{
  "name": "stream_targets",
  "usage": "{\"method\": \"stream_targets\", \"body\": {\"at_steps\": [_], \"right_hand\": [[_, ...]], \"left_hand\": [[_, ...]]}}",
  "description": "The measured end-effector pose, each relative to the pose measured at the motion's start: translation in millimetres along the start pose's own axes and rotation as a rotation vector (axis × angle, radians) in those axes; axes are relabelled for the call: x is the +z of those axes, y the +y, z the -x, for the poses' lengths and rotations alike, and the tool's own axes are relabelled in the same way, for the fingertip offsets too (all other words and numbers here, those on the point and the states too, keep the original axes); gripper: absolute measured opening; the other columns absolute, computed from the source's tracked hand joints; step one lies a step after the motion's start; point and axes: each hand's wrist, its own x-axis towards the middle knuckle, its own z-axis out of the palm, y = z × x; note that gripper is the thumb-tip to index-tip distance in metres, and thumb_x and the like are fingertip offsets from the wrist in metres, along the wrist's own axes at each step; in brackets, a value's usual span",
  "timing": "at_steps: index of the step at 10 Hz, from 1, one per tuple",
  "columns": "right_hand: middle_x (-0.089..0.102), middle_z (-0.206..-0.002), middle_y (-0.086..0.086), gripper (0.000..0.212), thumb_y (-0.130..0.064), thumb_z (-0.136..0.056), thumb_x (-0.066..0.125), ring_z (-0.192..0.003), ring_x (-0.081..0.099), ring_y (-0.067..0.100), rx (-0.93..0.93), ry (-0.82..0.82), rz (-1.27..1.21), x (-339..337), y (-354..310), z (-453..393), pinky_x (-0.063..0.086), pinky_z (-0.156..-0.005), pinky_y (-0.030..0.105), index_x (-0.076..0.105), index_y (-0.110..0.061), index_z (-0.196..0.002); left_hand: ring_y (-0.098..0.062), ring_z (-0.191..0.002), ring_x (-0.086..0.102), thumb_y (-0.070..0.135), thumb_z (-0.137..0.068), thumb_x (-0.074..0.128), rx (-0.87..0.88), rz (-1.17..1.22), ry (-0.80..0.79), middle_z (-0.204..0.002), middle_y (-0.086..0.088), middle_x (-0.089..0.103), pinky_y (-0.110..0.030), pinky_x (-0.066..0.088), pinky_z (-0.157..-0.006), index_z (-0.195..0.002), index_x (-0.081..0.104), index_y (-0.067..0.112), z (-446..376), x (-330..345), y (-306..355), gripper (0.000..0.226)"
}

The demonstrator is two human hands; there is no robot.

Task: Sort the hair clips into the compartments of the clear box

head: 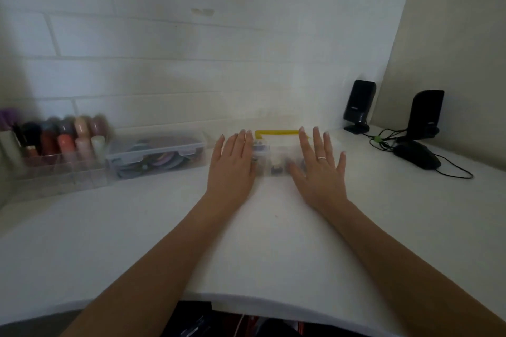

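Two hands lie flat with fingers spread and gripping nothing, my left hand (232, 164) and right hand (320, 164), one at each end of the clear box (278, 157). That box sits on the white worktop (137, 241) at about 12 o'clock from me, close to the white tiled wall (164, 49). It has a yellow strip (276, 133) along its far edge, and small dark things inside; blur keeps me from telling which compartments they fill. At 10 o'clock a lidded clear container (158, 154) holds coloured bands, and beyond it at 9 o'clock a clear organiser (54, 169) carries a row of bottles (65, 137). At 2 o'clock two black speakers (358, 104) stand by the corner, a beige side wall (451, 35) behind them, with a black mouse (417, 157) and its cable trailing on the worktop.
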Motion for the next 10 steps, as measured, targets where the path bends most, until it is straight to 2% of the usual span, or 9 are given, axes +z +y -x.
{"method": "stream_targets", "body": {"at_steps": [2,3,4,5,6,7,8,9,10], "right_hand": [[-0.01,-0.157,-0.008,0.06,-0.055,-0.094,0.019,-0.144,-0.012,0.012,0.072,-0.062,-0.054,48.9,-16.9,-57.3,-0.006,-0.111,0.058,-0.011,-0.042,-0.144],[-0.006,-0.158,-0.005,0.06,-0.053,-0.095,0.023,-0.145,-0.009,0.016,0.003,-0.079,-0.121,66.2,-32.2,-75.3,-0.001,-0.113,0.055,-0.007,-0.04,-0.146],[0.002,-0.158,0.004,0.061,-0.051,-0.094,0.025,-0.144,-0.007,0.03,-0.102,-0.073,-0.161,68.4,-32.7,-79.6,0.006,-0.116,0.049,0.004,-0.033,-0.148],[0.012,-0.157,0.003,0.056,-0.049,-0.094,0.027,-0.143,-0.007,0.036,-0.201,-0.065,-0.18,64.0,-28.4,-76.7,0.012,-0.116,0.05,0.015,-0.033,-0.147],[0.014,-0.157,-0.002,0.053,-0.042,-0.096,0.034,-0.144,-0.006,0.032,-0.214,-0.066,-0.226,62.0,-30.3,-73.3,0.019,-0.115,0.049,0.017,-0.036,-0.146],[0.009,-0.158,-0.002,0.057,-0.043,-0.094,0.031,-0.145,-0.005,0.028,-0.218,-0.042,-0.236,62.4,-30.5,-73.7,0.009,-0.117,0.045,0.012,-0.033,-0.147],[0.001,-0.158,0.002,0.062,-0.037,-0.096,0.035,-0.145,-0.003,0.02,-0.14,-0.011,-0.223,64.5,-31.4,-77.0,-0.001,-0.117,0.04,0.006,-0.025,-0.149],[0.004,-0.158,0.002,0.063,-0.035,-0.095,0.039,-0.145,-0.003,0.019,-0.137,-0.062,-0.18,67.5,-28.1,-78.0,-0.003,-0.116,0.041,0.009,-0.024,-0.149],[0.003,-0.158,-0.004,0.063,-0.038,-0.095,0.038,-0.145,-0.003,0.013,-0.14,-0.041,-0.166,61.1,-27.6,-75.1,-0.008,-0.114,0.044,0.007,-0.029,-0.149]], "left_hand": [[-0.034,-0.124,0.05,0.032,-0.078,0.034,-0.145,-0.113,-0.088,-0.136,-0.02,0.051,-0.06,0.006,-0.109,-0.138,0.038,-0.004,-21.1,28.8,-16.0,0.07],[-0.034,-0.129,0.045,0.042,-0.084,0.031,-0.259,-0.13,-0.047,-0.139,-0.021,0.047,-0.059,-0.004,-0.11,-0.14,0.034,-0.003,-21.2,37.5,-29.2,0.072],[-0.038,-0.131,0.041,0.043,-0.083,0.039,-0.322,-0.118,-0.01,-0.143,-0.022,0.042,-0.06,-0.004,-0.108,-0.144,0.03,0.004,-19.7,43.0,-37.3,0.073],[-0.041,-0.13,0.041,0.042,-0.082,0.049,-0.345,-0.127,-0.005,-0.141,-0.022,0.045,-0.061,0.002,-0.108,-0.143,0.032,0.005,-19.9,44.3,-34.3,0.074],[-0.044,-0.13,0.038,0.039,-0.081,0.058,-0.408,-0.09,-0.047,-0.139,-0.021,0.047,-0.069,0.006,-0.104,-0.136,0.042,0.002,-22.8,36.8,-30.9,0.068],[-0.043,-0.128,0.041,0.035,-0.076,0.064,-0.436,-0.064,-0.082,-0.135,-0.022,0.05,-0.073,0.012,-0.101,-0.128,0.049,0.0,-23.8,33.7,-31.5,0.064],[-0.043,-0.124,0.047,0.031,-0.072,0.067,-0.415,-0.08,-0.085,-0.13,-0.024,0.054,-0.075,0.015,-0.097,-0.125,0.052,-0.002,-21.3,36.6,-33.6,0.065],[-0.041,-0.131,0.039,0.031,-0.078,0.061,-0.41,-0.042,-0.064,-0.138,-0.022,0.047,-0.073,0.01,-0.101,-0.131,0.047,0.001,-21.9,30.5,-32.1,0.063],[-0.031,-0.144,0.013,0.037,-0.089,0.044,-0.45,0.015,-0.129,-0.155,-0.014,0.023,-0.061,-0.007,-0.108,-0.144,0.028,0.008,-22.8,26.0,-32.2,0.065]]}}
